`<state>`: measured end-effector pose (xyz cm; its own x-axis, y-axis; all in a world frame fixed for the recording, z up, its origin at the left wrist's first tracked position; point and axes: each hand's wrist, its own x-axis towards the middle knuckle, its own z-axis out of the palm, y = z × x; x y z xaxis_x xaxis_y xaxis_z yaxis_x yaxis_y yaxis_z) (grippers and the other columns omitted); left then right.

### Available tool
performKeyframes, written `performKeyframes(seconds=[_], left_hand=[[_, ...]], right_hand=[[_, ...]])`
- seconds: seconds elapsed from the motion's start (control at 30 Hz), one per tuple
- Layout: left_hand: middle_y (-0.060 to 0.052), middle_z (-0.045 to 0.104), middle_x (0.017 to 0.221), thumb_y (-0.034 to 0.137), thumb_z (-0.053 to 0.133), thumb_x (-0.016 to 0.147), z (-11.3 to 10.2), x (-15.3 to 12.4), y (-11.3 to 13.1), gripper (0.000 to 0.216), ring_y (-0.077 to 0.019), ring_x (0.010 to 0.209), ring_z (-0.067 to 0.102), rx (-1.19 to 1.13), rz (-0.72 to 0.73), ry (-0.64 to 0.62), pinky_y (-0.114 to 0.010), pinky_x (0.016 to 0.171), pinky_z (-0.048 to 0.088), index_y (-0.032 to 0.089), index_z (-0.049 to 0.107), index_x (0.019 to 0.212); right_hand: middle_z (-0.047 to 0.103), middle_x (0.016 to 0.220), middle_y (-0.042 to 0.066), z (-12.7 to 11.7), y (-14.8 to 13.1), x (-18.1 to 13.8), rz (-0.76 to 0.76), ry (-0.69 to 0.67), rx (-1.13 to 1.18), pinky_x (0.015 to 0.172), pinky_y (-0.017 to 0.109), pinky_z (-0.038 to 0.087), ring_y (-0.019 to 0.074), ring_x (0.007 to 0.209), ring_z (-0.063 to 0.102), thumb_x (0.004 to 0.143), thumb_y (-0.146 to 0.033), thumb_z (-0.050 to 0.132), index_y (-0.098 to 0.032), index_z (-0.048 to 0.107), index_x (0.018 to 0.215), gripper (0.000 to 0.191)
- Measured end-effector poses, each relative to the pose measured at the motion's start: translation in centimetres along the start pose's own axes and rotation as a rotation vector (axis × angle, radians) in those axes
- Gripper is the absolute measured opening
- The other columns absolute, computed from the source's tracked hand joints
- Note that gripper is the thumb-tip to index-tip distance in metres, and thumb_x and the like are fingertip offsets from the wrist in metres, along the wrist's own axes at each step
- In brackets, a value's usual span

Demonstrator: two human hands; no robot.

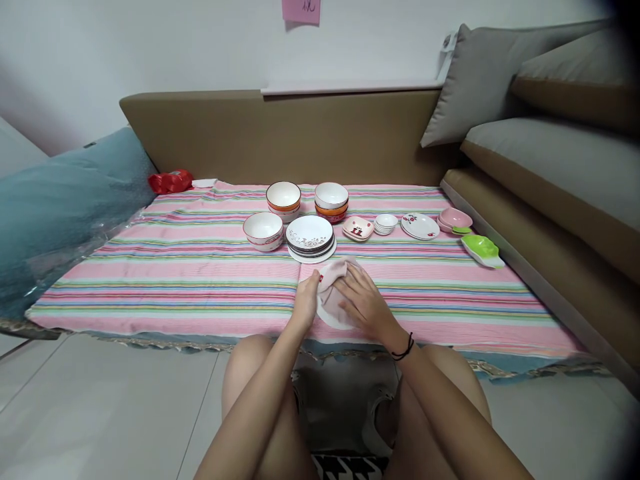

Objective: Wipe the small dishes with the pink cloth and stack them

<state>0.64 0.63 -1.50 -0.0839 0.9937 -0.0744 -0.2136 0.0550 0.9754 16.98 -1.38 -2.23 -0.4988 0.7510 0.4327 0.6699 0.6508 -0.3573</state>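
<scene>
plainly breakable and likely slick, the white plate (pixel 334 320) is held over the near edge of the striped sheet (pixel 200 280), its rim pinched by the left hand (pixel 306 303) while the right hand (pixel 367 300) presses a soft pink cloth (pixel 331 273) onto it with flat, open fingers, so the rim seems the safest grip.

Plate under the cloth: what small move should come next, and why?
Probably turn the plate a little. The left hand grips its edge, the right hand holds the pink cloth over most of it, and only the near rim shows bare, so that part seems not yet wiped.
</scene>
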Motion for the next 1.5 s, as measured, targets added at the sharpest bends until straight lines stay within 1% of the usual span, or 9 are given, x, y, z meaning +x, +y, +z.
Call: performKeyframes(seconds=[0.1,0.33,0.6,0.8,0.93,1.07,1.23,1.4,1.5], left_hand=[[-0.002,0.058,0.059,0.052,0.063,0.073,0.0,-0.3,0.3,0.039,-0.0147,0.056,0.044,0.041,-0.003,-0.069,-0.026,0.057,0.034,0.017,0.060,0.056],[0.000,0.053,0.053,0.054,0.065,0.071,-0.3,-0.6,0.8,0.042,-0.0128,0.050,0.040,-0.022,-0.045,-0.049,-0.026,0.051,0.031,0.017,0.054,0.055],[0.000,0.054,0.056,0.048,0.063,0.076,-0.3,-0.1,0.9,0.036,-0.0134,0.053,0.042,-0.039,-0.014,0.027,-0.026,0.053,0.032,0.017,0.059,0.059],[-0.001,0.052,0.064,0.033,0.061,0.082,0.0,-0.4,1.4,0.030,-0.0161,0.065,0.042,0.141,0.207,-0.016,-0.025,0.064,0.033,0.019,0.054,0.056],[0.000,0.046,0.062,0.033,0.058,0.084,0.1,-0.5,1.1,0.034,-0.0161,0.062,0.039,0.183,0.211,-0.045,-0.026,0.062,0.030,0.020,0.049,0.054],[0.001,0.038,0.055,0.041,0.053,0.086,0.2,-0.5,0.3,0.042,-0.0149,0.055,0.032,0.224,0.174,-0.061,-0.027,0.056,0.023,0.021,0.042,0.051],[0.003,0.030,0.050,0.048,0.053,0.084,0.2,-0.5,-0.2,0.049,-0.0136,0.051,0.026,0.290,0.110,-0.039,-0.028,0.053,0.015,0.021,0.034,0.048],[0.003,0.028,0.050,0.051,0.052,0.082,0.3,-0.6,-0.1,0.049,-0.0124,0.051,0.024,0.313,0.074,-0.018,-0.028,0.052,0.014,0.021,0.029,0.051],[0.004,0.027,0.052,0.051,0.048,0.084,0.2,-0.7,0.0,0.047,-0.0118,0.052,0.024,0.329,0.077,0.009,-0.028,0.052,0.016,0.021,0.027,0.054]], right_hand=[[0.039,0.145,0.015,0.2,0.5,-0.1,0.082,0.077,0.045,0.110,0.055,0.026,0.0300,0.139,0.024,0.096,-0.041,0.034,-0.016,0.044,0.136,0.049],[0.064,0.114,0.010,0.1,0.7,0.2,0.503,0.266,0.621,0.089,0.040,0.048,0.0256,0.104,0.059,0.090,-0.041,0.048,-0.018,0.055,0.120,0.038],[0.069,0.092,0.005,0.1,0.2,0.1,0.710,0.237,1.197,0.063,0.031,0.052,0.0206,0.076,0.064,0.077,-0.049,0.063,-0.017,0.061,0.103,0.041],[0.066,0.079,0.002,0.2,0.3,0.2,0.750,0.329,1.202,0.052,0.029,0.047,0.0175,0.062,0.059,0.077,-0.052,0.061,-0.019,0.059,0.095,0.038],[0.036,0.052,-0.005,0.6,0.9,0.0,0.760,0.445,0.824,0.044,0.023,0.025,0.0094,0.048,0.034,0.083,-0.058,0.051,-0.020,0.037,0.059,0.046],[0.022,0.053,-0.006,0.7,0.9,0.0,0.750,0.522,0.602,0.047,0.025,0.017,0.0087,0.051,0.023,0.086,-0.056,0.045,-0.022,0.023,0.058,0.049],[0.028,0.055,-0.006,0.6,0.8,0.1,0.748,0.575,0.593,0.049,0.024,0.023,0.0099,0.053,0.028,0.088,-0.049,0.045,-0.021,0.030,0.060,0.042],[0.061,0.074,-0.001,0.3,0.8,0.4,0.795,0.569,1.100,0.058,0.025,0.041,0.0138,0.064,0.052,0.074,-0.046,0.065,-0.018,0.058,0.083,0.030],[0.069,0.096,0.003,0.1,0.6,0.6,0.814,0.589,1.392,0.070,0.029,0.048,0.0183,0.079,0.061,0.064,-0.038,0.076,-0.020,0.063,0.100,0.042]])
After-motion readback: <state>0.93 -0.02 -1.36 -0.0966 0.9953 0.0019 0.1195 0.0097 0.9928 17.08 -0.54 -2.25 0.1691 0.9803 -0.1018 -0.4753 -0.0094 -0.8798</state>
